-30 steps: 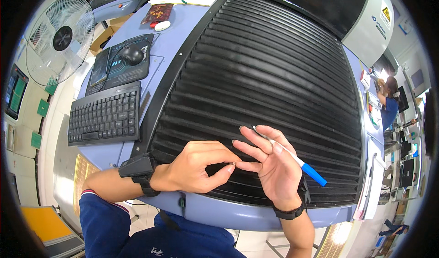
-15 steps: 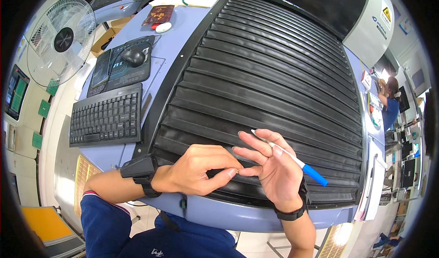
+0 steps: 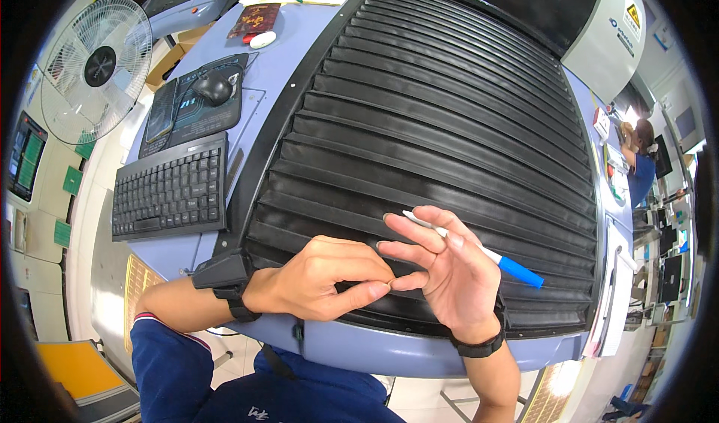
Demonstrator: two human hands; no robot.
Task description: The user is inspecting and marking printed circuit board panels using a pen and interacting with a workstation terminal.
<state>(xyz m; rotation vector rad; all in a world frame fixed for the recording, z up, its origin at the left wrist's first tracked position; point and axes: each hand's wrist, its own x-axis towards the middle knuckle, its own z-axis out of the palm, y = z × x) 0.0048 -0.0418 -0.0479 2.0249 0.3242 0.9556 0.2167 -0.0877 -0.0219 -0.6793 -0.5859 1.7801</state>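
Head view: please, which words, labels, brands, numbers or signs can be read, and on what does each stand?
White machine housing: yellow warning triangle with black symbol; lettering below, not copied here.
Dark red packet: gold-coloured characters, too blurred to read.
Dark blue shirt: pale characters, too small to read.
Keyboard: pale key marks, too small.
Fan hub: pale lettering, too small.
Mouse pad: blue marks, unclear.

White pen [image 3: 491,256] with blue end [image 3: 522,272], black ribbed cover [image 3: 427,138], lavender-blue table [image 3: 374,346]

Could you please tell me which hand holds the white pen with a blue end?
The right hand holds the blue-ended white pen between its fingers; the left hand has none.
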